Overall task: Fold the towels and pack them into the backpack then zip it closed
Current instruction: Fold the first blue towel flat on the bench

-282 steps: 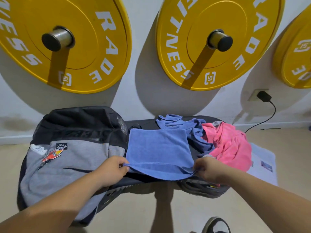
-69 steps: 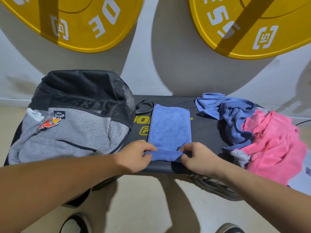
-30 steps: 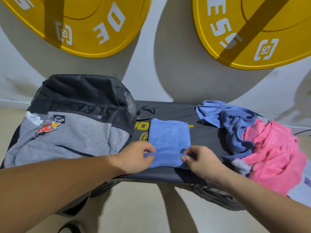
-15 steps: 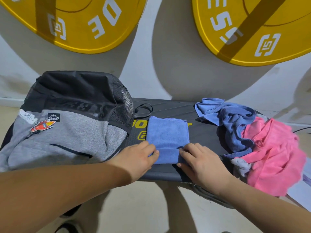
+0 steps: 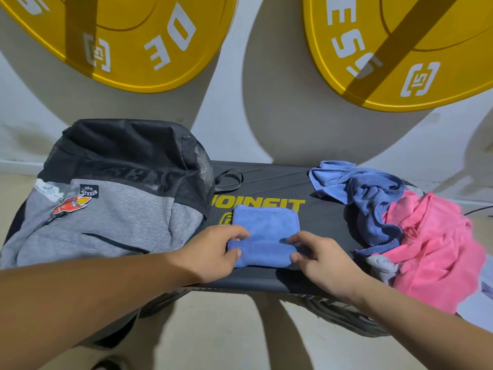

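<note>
Fingers of left hand (image 5: 213, 249) and right hand (image 5: 321, 259) are pinching one folded blue towel (image 5: 264, 228); crumpled towels (image 5: 426, 236) and backpack (image 5: 114, 209) are waiting.

Fuzzy cloth towel (image 5: 264, 231) on matt textured platform (image 5: 325, 222).

The backpack (image 5: 106, 222) walls off the left of the table (image 5: 324, 228); a seemingly narrow gap separates it from the folded towel (image 5: 264, 228). Bare surface lies open toward the towel heap (image 5: 416, 236) at right.
</note>
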A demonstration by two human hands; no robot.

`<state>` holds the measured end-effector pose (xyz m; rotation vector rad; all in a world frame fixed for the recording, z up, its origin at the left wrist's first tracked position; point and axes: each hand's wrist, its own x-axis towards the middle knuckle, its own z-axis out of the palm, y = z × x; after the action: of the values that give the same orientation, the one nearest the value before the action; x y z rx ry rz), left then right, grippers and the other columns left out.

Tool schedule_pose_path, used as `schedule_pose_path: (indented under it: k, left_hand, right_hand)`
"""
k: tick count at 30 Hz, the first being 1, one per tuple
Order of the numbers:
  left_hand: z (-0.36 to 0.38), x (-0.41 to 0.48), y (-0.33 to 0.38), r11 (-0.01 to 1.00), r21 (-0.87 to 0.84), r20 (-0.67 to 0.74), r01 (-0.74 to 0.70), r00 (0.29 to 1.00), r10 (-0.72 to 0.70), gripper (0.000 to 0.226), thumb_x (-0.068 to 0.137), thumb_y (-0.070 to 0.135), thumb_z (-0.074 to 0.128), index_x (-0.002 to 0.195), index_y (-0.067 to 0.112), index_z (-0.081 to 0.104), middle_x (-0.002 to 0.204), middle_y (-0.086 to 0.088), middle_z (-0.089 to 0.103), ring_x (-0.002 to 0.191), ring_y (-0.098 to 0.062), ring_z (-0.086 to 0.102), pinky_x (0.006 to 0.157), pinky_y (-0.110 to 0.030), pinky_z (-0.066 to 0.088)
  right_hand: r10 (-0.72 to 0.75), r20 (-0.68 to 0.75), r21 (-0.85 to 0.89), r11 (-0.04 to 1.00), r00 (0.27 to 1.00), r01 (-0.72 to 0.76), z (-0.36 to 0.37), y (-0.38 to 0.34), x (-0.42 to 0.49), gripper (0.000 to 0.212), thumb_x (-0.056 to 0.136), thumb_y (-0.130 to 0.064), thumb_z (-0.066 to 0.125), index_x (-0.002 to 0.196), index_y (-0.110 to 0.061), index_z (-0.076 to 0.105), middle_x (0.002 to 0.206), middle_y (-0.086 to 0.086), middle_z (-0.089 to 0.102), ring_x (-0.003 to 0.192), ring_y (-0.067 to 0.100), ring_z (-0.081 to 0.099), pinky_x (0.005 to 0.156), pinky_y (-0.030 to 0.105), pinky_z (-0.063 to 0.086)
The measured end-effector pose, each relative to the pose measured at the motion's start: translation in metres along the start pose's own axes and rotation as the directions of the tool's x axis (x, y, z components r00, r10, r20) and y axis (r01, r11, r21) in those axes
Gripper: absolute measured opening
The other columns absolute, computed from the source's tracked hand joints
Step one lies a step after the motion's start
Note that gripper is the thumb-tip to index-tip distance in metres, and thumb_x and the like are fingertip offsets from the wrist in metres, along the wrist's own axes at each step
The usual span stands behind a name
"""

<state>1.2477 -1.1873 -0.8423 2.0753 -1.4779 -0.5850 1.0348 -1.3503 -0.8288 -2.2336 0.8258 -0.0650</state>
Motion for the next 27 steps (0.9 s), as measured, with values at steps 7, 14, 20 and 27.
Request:
schedule_pose_path:
  k: [7,14,20,27]
  left_hand:
    - [-0.004,0.004,-0.003,0.666,0.576,0.111,-0.475,0.852,0.511,0.045,0.069,0.006,0.073,0.108,0.026,0.062,0.108,0.002,0.062,0.088,-0.024,0.059,0.067,-0.035,0.053]
    - [0.008,0.000,-0.005,0.643,0.638,0.159,-0.424,0.890,0.428,0.054,0.075,0.031,0.077,0.125,0.017,0.060,0.111,-0.002,0.065,0.095,-0.026,0.063,0.074,-0.036,0.058]
    - [0.005,0.009,-0.010,0.870,0.440,0.072,-0.224,0.974,0.214,0.051,0.093,0.033,0.060,0.142,0.037,0.045,0.127,0.006,0.049,0.115,-0.019,0.045,0.090,-0.039,0.050]
    - [-0.002,0.003,-0.003,0.993,0.121,0.078,-0.007,0.997,-0.002,0.045,0.090,0.045,0.053,0.134,0.036,0.053,0.132,0.014,0.058,0.123,-0.011,0.053,0.103,-0.030,0.043]
  right_hand:
    - [-0.322,-0.160,-0.526,0.828,0.933,0.196,0.016,0.013,0.007,0.032,0.087,-0.017,0.064,0.116,-0.029,0.064,0.092,-0.001,0.058,0.081,0.028,0.058,0.056,0.035,0.049]
    - [-0.655,-0.009,-0.698,0.545,0.756,0.464,0.019,0.015,0.010,0.025,0.092,-0.021,0.056,0.114,-0.012,0.066,0.099,0.006,0.060,0.081,0.030,0.055,0.067,0.041,0.049]
    - [-0.427,-0.058,-0.554,0.766,0.902,0.327,0.016,0.012,0.021,0.042,0.084,-0.035,0.071,0.122,-0.022,0.061,0.105,-0.002,0.060,0.091,0.027,0.058,0.072,0.039,0.054]
    - [-0.196,0.082,-0.212,0.955,0.977,0.209,-0.008,-0.004,0.032,0.032,0.091,-0.034,0.061,0.122,-0.031,0.053,0.101,-0.008,0.064,0.094,0.019,0.058,0.085,0.038,0.050]
